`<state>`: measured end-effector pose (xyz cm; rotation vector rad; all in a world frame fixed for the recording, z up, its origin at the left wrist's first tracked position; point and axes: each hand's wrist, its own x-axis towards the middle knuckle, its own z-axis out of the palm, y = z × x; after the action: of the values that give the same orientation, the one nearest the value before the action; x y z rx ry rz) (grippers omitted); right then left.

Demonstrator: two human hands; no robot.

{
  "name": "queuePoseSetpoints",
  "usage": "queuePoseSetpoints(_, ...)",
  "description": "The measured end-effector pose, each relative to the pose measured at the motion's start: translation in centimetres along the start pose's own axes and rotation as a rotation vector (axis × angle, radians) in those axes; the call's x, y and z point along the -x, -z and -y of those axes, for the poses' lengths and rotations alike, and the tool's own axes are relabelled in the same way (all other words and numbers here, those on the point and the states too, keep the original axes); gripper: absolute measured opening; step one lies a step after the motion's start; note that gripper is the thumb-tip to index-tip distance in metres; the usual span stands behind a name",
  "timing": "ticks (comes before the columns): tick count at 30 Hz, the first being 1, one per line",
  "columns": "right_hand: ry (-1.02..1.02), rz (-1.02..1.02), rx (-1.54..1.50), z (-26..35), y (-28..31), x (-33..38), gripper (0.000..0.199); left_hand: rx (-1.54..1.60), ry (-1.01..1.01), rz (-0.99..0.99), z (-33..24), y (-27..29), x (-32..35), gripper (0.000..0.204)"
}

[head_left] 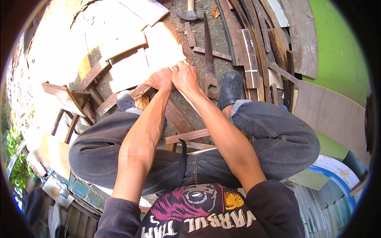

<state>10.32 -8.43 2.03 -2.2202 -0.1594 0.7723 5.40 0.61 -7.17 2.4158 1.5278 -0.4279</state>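
Note:
My left hand (160, 78) and my right hand (185, 78) meet side by side, ahead of my knees. Both are closed, with their fingers curled at the near edge of a pale, sunlit board (164, 53). Glare and the hands themselves hide what they grip. Just right of my right hand lies a handsaw (208, 47) with a dark blade and wooden handle. A brown wooden plank (177, 115) stretches on the ground beneath my forearms. The short end of another wood piece (139, 91) shows beside my left wrist.
A hammer (190, 15) lies at the far middle. Long boards (254, 47) are stacked at the right, near a green panel (335, 47). A small wooden stool (67, 101) stands at the left. My clogs (230, 88) flank the work spot.

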Motion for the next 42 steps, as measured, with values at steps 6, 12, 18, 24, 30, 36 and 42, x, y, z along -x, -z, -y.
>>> queuePoseSetpoints(6,0.004,0.034,0.014,0.7,0.3,0.2,0.021,0.043,0.033,-0.118,0.0,-0.5,0.0,0.033)
queuePoseSetpoints(12,0.1,0.088,0.107,0.4,0.5,-0.5,0.023,-0.036,0.012,0.045,0.0,-0.1,-0.2,0.033)
queuePoseSetpoints(18,-0.108,0.268,0.268,-2.7,2.0,0.4,0.028,-0.009,0.034,-0.05,-1.0,0.7,0.5,0.036)
queuePoseSetpoints(24,-0.209,-0.087,0.0,-4.8,1.6,5.6,0.026,0.044,0.049,0.081,0.2,0.5,0.1,0.04)
queuePoseSetpoints(30,0.044,-0.169,-0.095,-5.7,-0.7,6.7,0.028,0.106,-0.024,0.165,-0.5,1.6,-0.1,0.045)
queuePoseSetpoints(36,-0.136,-0.216,-0.171,-4.5,-0.5,7.6,0.032,0.152,-0.235,0.364,4.2,-0.8,-5.5,0.053)
queuePoseSetpoints(42,-0.081,-0.325,0.034,-5.8,4.3,8.3,0.027,0.394,-0.06,0.381,1.0,3.8,-1.6,0.065)
